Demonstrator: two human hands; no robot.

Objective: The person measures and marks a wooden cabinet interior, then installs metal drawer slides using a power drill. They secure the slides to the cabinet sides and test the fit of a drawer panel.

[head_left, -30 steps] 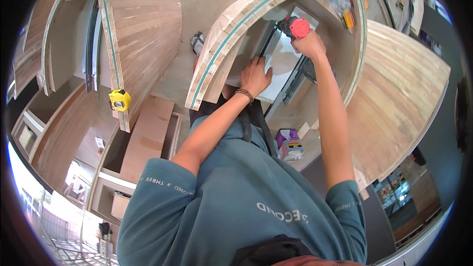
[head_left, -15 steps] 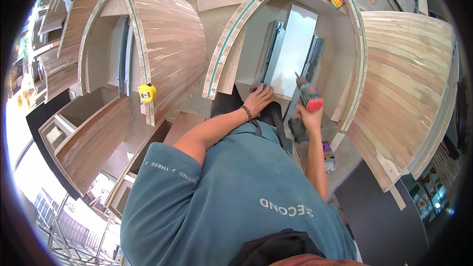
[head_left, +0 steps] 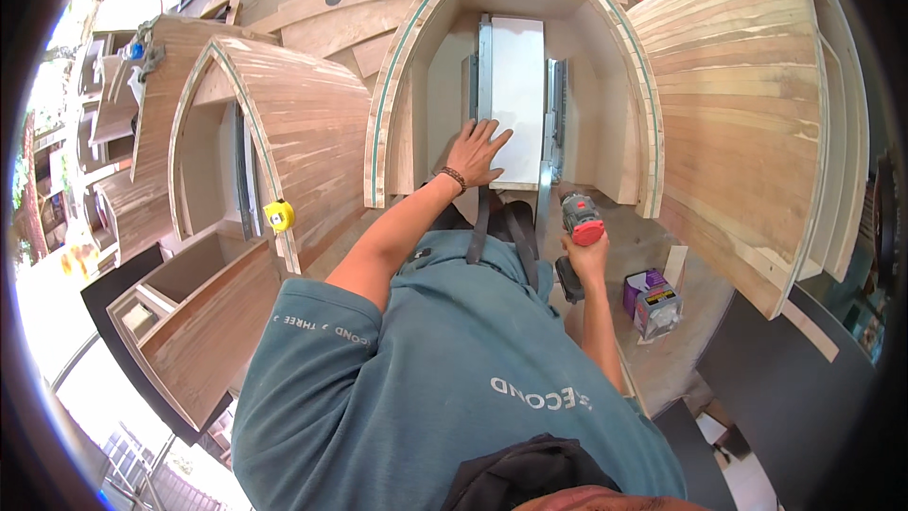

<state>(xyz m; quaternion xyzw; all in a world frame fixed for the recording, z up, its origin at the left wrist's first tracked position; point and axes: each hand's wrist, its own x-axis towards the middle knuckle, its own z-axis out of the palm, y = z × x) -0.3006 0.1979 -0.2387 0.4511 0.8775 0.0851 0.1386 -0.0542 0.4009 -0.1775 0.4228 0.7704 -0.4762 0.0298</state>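
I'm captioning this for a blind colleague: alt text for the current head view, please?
A person's right hand grips a drill, while the left hand is spread over a white board inside an arched wooden cabinet. Metal rails flank the board. At left, a yellow tape measure sits on another cabinet.

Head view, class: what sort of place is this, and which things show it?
Probably a woodworking workshop: curved bare-wood shells, a power drill in the person's right hand, and a yellow tape measure on one shell's edge.
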